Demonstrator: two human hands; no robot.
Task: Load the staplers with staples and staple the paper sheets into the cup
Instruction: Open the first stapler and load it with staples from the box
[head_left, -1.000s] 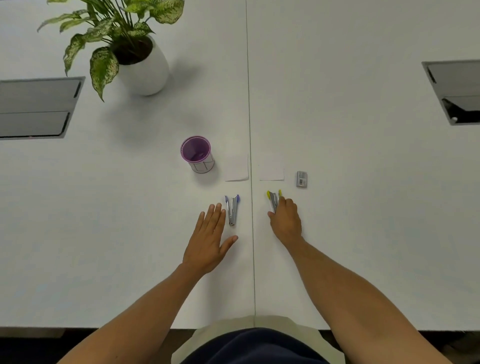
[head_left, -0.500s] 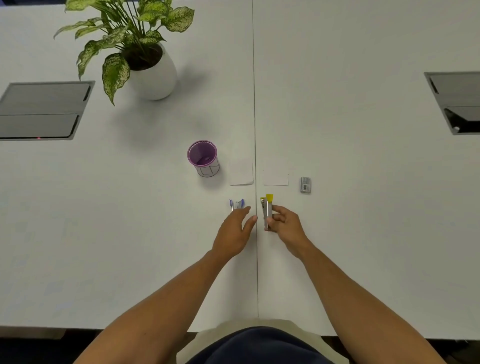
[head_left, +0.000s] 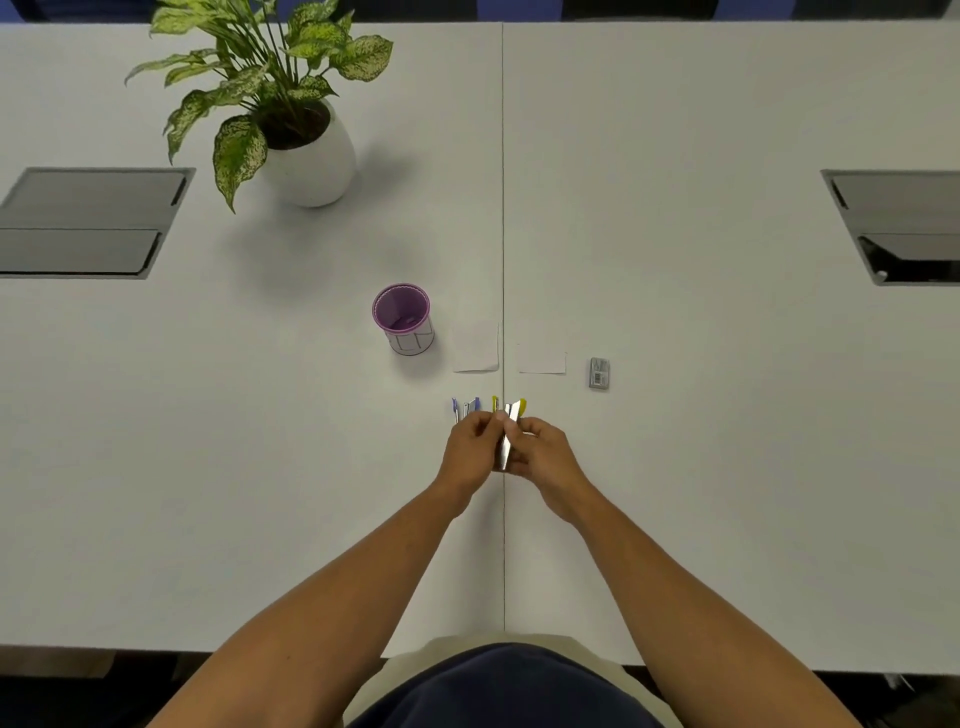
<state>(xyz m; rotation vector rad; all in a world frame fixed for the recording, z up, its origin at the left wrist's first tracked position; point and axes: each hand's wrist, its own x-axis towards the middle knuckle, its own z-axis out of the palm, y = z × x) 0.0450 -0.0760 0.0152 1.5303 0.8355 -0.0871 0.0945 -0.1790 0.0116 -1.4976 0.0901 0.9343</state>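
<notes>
Both hands meet over the table's centre seam around a small yellow stapler (head_left: 509, 415). My right hand (head_left: 543, 452) grips its metal body, and my left hand (head_left: 470, 449) pinches its upper part, which is spread open in a V. A blue stapler (head_left: 466, 408) lies on the table just beyond my left hand, partly hidden by it. Two small white paper sheets (head_left: 475, 347) (head_left: 542, 358) lie flat farther back. A purple cup (head_left: 402, 317) stands upright to their left. A small grey staple box (head_left: 599, 373) lies to their right.
A potted plant in a white pot (head_left: 311, 161) stands at the back left. Recessed grey cable hatches (head_left: 88, 221) (head_left: 898, 226) are set into the white table (head_left: 727, 415) at the far left and far right.
My right hand lifted the yellow stapler off the table and drew it nearer. My left hand came over from beside the blue stapler and took hold of the yellow one, now spread open.
</notes>
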